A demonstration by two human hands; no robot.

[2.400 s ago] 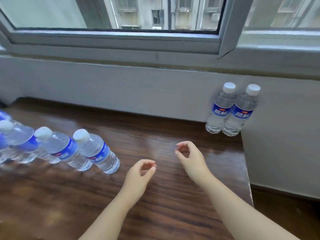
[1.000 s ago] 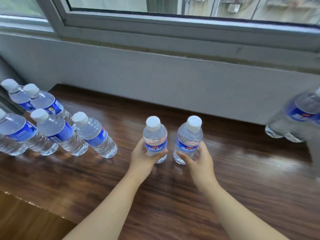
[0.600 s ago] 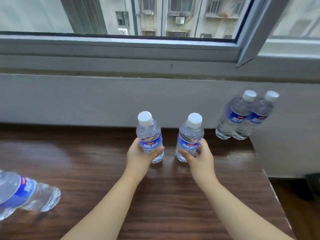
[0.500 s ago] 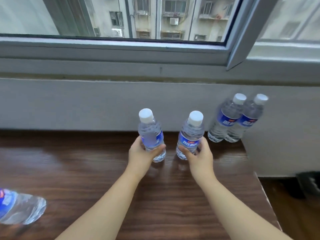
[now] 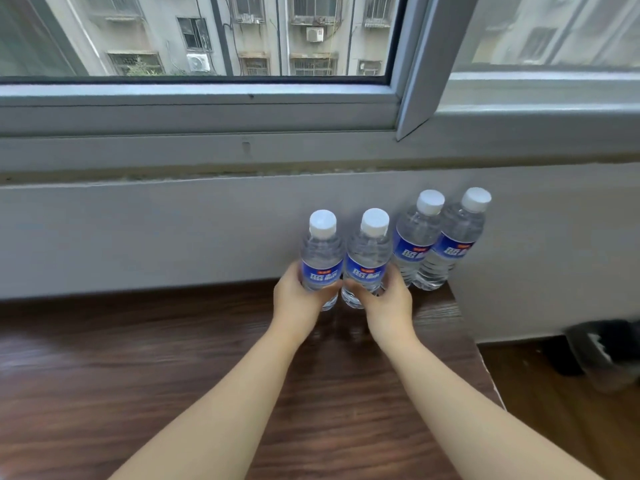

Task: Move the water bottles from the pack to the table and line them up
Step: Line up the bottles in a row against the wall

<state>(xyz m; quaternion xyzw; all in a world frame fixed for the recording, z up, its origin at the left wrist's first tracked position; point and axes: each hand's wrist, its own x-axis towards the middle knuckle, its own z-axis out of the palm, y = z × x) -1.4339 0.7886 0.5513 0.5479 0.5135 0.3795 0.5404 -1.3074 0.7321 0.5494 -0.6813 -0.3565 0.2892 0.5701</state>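
Note:
My left hand (image 5: 298, 301) grips a clear water bottle (image 5: 322, 251) with a blue label and white cap. My right hand (image 5: 388, 303) grips a second bottle (image 5: 369, 252) of the same kind, close beside the first. Both stand upright near the wall at the back of the dark wooden table (image 5: 173, 375). Just to their right two more bottles (image 5: 417, 237) (image 5: 453, 240) stand side by side against the wall at the table's right end. The held bottles sit in line with these two. The pack is out of view.
A grey wall (image 5: 138, 230) and window frame (image 5: 207, 112) run behind the table. The table's right edge (image 5: 481, 358) drops to a wooden floor, where a dark blurred object (image 5: 602, 355) lies.
Both hands picked up bottles from the group on the left and carried them right and toward the wall. The two bottles came closer together and now stand beside the pair at the right end.

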